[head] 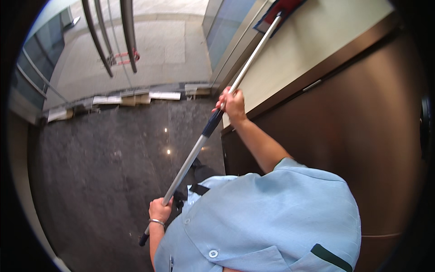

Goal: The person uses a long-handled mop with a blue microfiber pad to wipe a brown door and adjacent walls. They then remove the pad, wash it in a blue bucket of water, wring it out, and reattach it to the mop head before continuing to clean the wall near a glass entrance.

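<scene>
A long telescopic metal pole (pixel 187 163) runs diagonally across my front. My left hand (pixel 159 209), with a metal bangle at the wrist, is closed around its lower part, a little above the dark end cap (pixel 144 239). Higher up, my right hand (pixel 232 103) grips the thinner section just above the dark blue locking collar (pixel 212 123). At the pole's far end a red flat mop head (pixel 276 13) with a dark blue edge lies against a cream wall panel (pixel 316 40); the top of the head is cut off by the frame.
A brown door-like panel (pixel 340 136) stands at my right. Ahead are glass doors with long bar handles (pixel 128 37) and a red lock (pixel 125 57) on them. Flat white and tan pieces (pixel 136 98) lie along the threshold of the dark tiled floor (pixel 102 170).
</scene>
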{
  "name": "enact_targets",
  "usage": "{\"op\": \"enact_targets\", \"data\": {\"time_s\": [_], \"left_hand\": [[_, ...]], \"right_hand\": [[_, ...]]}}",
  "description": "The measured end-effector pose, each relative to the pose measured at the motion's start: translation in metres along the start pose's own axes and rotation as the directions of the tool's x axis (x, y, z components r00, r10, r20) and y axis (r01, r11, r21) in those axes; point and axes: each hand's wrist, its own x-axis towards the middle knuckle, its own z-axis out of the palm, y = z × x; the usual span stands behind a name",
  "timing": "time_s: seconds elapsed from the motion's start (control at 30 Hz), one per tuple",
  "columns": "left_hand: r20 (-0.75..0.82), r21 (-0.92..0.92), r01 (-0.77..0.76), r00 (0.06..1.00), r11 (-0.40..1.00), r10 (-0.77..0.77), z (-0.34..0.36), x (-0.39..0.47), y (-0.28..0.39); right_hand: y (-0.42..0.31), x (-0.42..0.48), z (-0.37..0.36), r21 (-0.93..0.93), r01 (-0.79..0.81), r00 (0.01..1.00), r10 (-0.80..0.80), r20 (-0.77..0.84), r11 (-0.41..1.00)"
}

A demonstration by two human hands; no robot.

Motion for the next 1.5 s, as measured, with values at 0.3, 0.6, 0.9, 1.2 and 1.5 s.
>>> {"op": "enact_targets", "data": {"time_s": [0.3,0.6,0.9,1.2,1.5], "left_hand": [[0.191,0.148,0.218,0.951,0.965,-0.244,0.010,-0.025,-0.047],[0.168,0.316,0.346,0.896,0.884,-0.411,0.018,-0.019,-0.056],[0.078,0.459,0.454,0.836,0.764,-0.543,0.011,0.026,0.040],[0.111,0.507,0.369,0.868,0.779,-0.484,-0.006,0.124,0.114],[-0.040,0.463,0.226,0.971,0.857,-0.235,-0.042,-0.015,-0.041]], "right_hand": [[0.097,-0.019,0.009,-0.078,-0.169,0.986,0.169,-0.006,0.982],[0.176,-0.017,-0.006,-0.036,-0.360,0.932,0.362,0.031,0.932],[0.320,0.062,-0.039,-0.207,-0.712,0.696,0.712,-0.089,0.671],[0.352,0.120,-0.009,-0.131,-0.940,0.337,0.914,-0.225,0.314],[0.290,-0.049,0.015,0.250,-0.887,0.455,0.827,0.329,0.388]]}}
